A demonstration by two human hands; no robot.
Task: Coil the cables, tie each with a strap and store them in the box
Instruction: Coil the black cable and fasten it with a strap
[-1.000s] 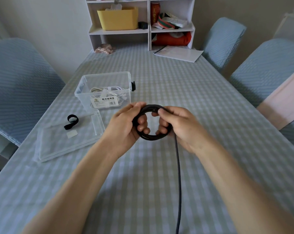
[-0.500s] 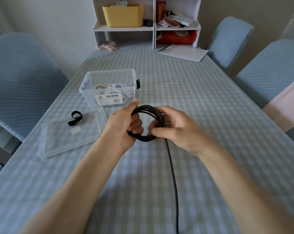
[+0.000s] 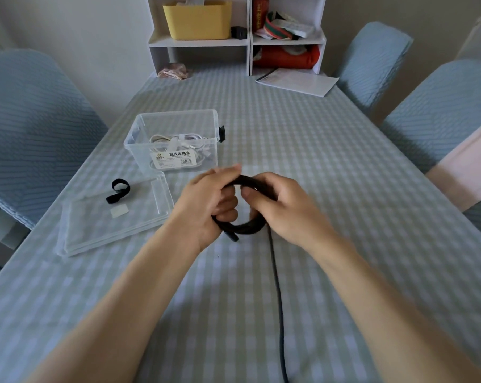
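Table (image 3: 330, 161) ctr: hands on cable (image 3: 247, 228)

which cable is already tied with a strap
The white cable inside the clear box, with a white strap around it; the black cable in the hands is unstrapped.

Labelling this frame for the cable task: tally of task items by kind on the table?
Cables: 2, a black cable held by the left hand and right hand, and a white cable in the box
Straps: 1, a black strap on the lid
Boxes: 1, a clear box
Lids: 1, a clear lid
Total: 5
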